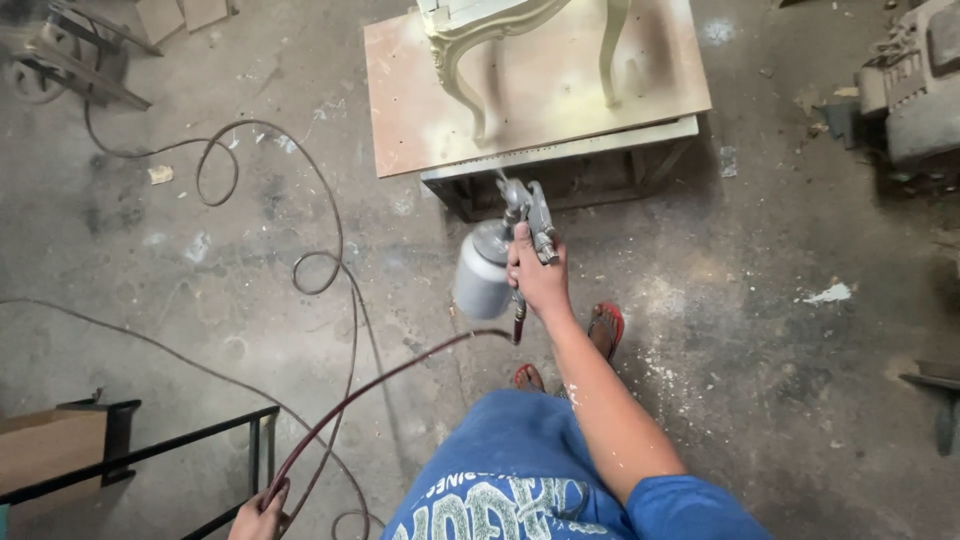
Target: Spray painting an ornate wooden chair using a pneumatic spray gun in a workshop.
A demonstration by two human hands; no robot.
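Spray gun (510, 245) with its grey metal cup sits gripped in the right hand (538, 280), fingers wrapped round the handle, nozzle aimed at the far side where a cream carved furniture piece (480, 40) stands on a brown board (545, 95) over a low metal stand (560, 165). The left hand (262, 512), near and low on the left, is closed around the red air hose (370, 390), which loops across the stained, paint-flecked concrete floor (760, 330). Red sandals (606, 328) show underfoot. A black metal frame (150, 455) stands at near left, grimy machinery (915, 85) at far right.
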